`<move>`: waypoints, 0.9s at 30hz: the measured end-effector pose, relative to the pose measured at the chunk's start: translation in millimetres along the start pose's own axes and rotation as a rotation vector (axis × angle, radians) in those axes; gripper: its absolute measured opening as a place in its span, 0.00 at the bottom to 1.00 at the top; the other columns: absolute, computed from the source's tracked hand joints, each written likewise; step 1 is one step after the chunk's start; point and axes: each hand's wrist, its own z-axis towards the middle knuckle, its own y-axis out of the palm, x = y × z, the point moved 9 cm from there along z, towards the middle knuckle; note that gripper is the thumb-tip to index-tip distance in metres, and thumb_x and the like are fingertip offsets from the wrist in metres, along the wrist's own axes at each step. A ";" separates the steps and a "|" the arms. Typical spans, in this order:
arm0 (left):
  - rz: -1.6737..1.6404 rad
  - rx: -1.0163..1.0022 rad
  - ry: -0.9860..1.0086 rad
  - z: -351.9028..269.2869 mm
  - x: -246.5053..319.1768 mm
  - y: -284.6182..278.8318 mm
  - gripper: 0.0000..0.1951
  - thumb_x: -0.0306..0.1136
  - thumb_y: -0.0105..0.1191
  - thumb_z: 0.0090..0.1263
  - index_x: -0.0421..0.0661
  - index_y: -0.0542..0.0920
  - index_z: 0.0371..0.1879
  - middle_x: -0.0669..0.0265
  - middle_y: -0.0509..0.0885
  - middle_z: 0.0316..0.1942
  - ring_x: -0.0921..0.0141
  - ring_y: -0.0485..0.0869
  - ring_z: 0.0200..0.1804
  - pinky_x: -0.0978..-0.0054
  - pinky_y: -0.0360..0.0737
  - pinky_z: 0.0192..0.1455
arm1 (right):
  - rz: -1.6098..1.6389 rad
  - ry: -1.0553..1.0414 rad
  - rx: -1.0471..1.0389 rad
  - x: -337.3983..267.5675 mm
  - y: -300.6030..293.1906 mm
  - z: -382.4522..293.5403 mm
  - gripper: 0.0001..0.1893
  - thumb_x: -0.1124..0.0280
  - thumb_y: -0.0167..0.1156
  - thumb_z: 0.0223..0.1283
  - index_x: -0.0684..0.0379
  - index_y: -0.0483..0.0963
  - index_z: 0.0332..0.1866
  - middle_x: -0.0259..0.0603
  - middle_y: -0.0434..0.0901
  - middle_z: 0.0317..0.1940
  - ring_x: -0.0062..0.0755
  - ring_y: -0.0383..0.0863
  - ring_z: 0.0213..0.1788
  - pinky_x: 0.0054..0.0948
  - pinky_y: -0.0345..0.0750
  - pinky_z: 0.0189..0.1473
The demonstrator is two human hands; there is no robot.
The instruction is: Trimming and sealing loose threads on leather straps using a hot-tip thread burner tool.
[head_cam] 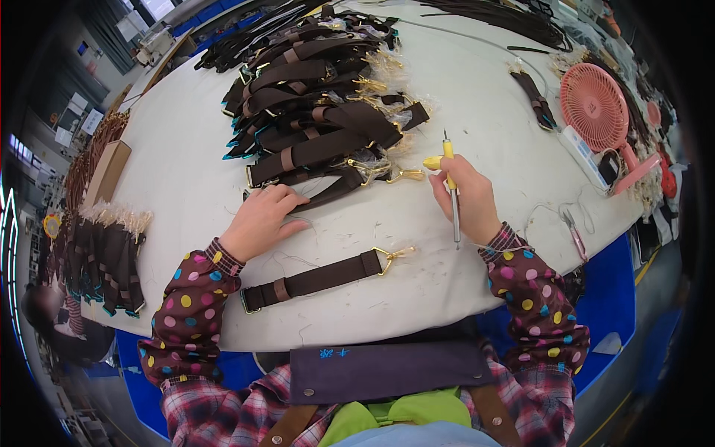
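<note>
My left hand [265,218] lies on the left end of a dark webbing strap [335,190] at the front of a large pile of similar straps [324,112]; whether its fingers grip the strap is hidden. In my right hand [469,193] is a slim yellow-and-silver pen-like tool [448,150], its thin metal tip pointing away from me. A yellow cover sits on one digit of that hand. Nearer me, a single dark strap [329,277] lies flat, with a brown keeper loop [280,289], a buckle [249,302] and a gold triangular ring with plastic-wrapped hardware [388,260].
Thread snips [575,234] lie on the white tabletop [503,112] at right, near a pink fan [595,106] and a power strip [584,156]. More straps [106,262] hang over the left edge beside a cardboard box [107,173]. Blue bins [606,302] stand below. Another person [67,324] is at far left.
</note>
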 end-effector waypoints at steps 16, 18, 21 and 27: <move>-0.265 0.161 0.041 -0.4 17.1 3.9 0.26 0.35 0.59 0.65 0.45 0.70 0.62 0.57 0.72 0.61 0.56 0.71 0.62 0.66 0.68 0.63 | 0.224 0.030 -0.034 -15.3 27.4 1.0 0.14 0.79 0.63 0.55 0.62 0.72 0.46 0.41 0.79 0.37 0.31 0.83 0.32 0.26 0.79 0.34; -0.201 0.163 0.043 9.2 20.4 9.1 0.26 0.35 0.60 0.65 0.45 0.69 0.62 0.56 0.72 0.59 0.56 0.71 0.59 0.64 0.69 0.62 | 0.269 0.052 -0.051 -17.9 28.8 0.8 0.14 0.78 0.63 0.56 0.62 0.72 0.47 0.41 0.79 0.37 0.32 0.83 0.33 0.27 0.79 0.34; -0.103 0.202 0.052 21.6 19.3 9.7 0.23 0.35 0.59 0.65 0.44 0.72 0.59 0.57 0.74 0.53 0.57 0.74 0.52 0.64 0.73 0.55 | 0.254 0.044 -0.037 -16.3 28.7 -1.2 0.14 0.78 0.63 0.56 0.61 0.72 0.48 0.40 0.79 0.38 0.32 0.84 0.33 0.27 0.79 0.34; -0.017 0.235 0.032 21.1 15.6 3.6 0.09 0.26 0.51 0.69 0.44 0.78 0.46 0.59 0.79 0.37 0.58 0.78 0.42 0.66 0.77 0.46 | 0.251 0.073 -0.079 -16.0 25.9 -2.8 0.17 0.80 0.64 0.55 0.64 0.69 0.49 0.45 0.82 0.41 0.31 0.84 0.36 0.26 0.79 0.40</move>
